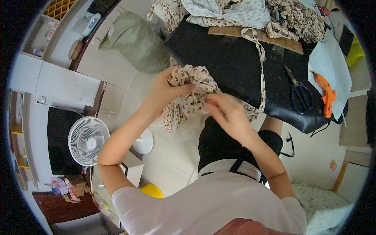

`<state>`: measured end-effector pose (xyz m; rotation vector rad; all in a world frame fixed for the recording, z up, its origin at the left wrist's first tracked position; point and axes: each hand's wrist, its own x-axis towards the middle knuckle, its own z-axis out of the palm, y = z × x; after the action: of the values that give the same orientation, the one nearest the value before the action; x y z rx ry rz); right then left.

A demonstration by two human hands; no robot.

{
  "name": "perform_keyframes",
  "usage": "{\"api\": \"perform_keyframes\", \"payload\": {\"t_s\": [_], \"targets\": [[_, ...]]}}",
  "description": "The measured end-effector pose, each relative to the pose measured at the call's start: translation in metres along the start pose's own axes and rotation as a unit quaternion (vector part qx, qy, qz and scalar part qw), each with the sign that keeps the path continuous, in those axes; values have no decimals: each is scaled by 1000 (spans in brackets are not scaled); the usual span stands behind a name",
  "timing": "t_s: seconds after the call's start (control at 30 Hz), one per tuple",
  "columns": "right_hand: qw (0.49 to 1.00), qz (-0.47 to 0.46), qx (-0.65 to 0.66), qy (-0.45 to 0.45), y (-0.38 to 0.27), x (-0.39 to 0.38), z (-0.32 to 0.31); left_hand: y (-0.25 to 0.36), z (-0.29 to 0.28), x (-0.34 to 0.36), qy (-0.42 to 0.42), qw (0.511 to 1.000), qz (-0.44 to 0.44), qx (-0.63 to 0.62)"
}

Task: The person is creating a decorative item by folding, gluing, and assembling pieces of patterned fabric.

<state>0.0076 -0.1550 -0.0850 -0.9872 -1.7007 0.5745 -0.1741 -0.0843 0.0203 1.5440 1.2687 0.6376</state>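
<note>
A bunch of gathered cream fabric [197, 80] with a small dark floral print hangs over the near left edge of the black-covered table [231, 62]. My left hand [167, 89] is closed around its left side, the thumb lying across the ruffles. At the right side of the bunch, the fingers of my right hand [230, 113] are pinched against the fabric; the hand is a little blurred. Folds hide the fingertips. A narrow strip of the same fabric [261, 74] runs down the table from the far pile and over the near edge.
On the table's right lie dark-handled scissors [300, 94] and an orange glue gun [326, 94] on white sheeting. A wooden board [254, 36] lies before heaped printed fabric [295, 17]. A full greenish sack [137, 43] and a white fan [89, 141] stand to the left.
</note>
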Motion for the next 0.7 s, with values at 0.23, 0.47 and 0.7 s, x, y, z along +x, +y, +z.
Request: {"api": "perform_keyframes", "payload": {"t_s": [0.23, 0.47, 0.7], "targets": [[993, -61, -46, 93, -2, 55, -32, 21, -6, 1, -114, 992, 42, 24], [940, 174, 277, -92, -5, 71, -41, 11, -7, -4, -103, 977, 32, -185], [960, 144, 224, -81, 1, 61, -35, -26, 16, -7, -83, 984, 28, -157]]}}
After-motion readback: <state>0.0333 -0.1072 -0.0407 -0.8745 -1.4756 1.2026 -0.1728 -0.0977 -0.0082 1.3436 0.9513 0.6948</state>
